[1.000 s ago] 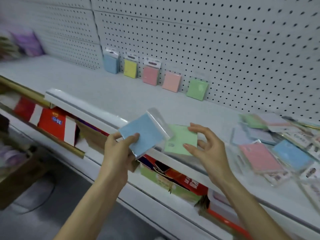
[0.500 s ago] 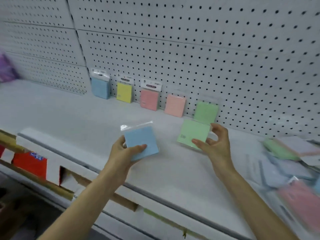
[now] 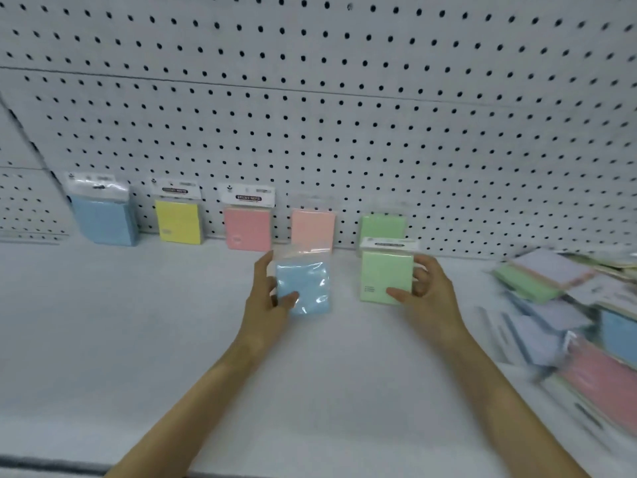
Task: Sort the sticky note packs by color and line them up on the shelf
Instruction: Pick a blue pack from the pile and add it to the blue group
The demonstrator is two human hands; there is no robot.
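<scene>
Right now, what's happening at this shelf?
A person is sorting sticky note packs by color. The left hand holds a loose blue pack; the right hand holds a loose green pack just in front of the shelved green pack against the pegboard. Beside it in the row stand a peach pack, a pink pack, a yellow pack and a shelved blue pack. An unsorted pile lies on the shelf at the right.
</scene>
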